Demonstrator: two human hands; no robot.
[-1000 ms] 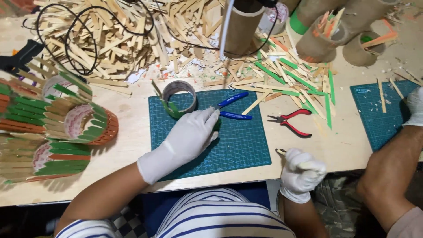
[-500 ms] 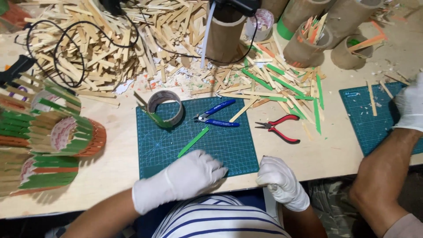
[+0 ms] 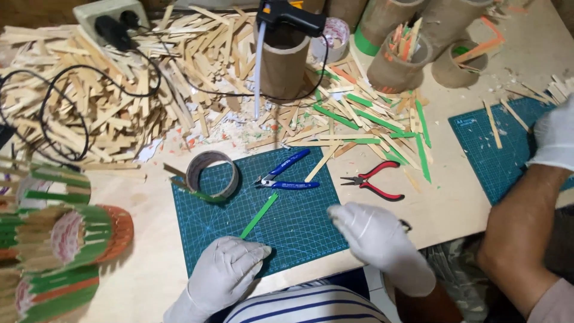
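Stick (image 3: pixel 259 215), green, seemingly touches curled left hand (image 3: pixel 230 270) fingers; right hand (image 3: pixel 373 236) fingers spread, empty.

wooden table (image 3: pixel 454 209), cutting mat (image 3: pixel 299 230), stick pile (image 3: pixel 119 101)

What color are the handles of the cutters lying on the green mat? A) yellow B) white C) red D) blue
D: the cutters on the green cutting mat have blue handles; the red-handled pliers lie off the mat, on the table.
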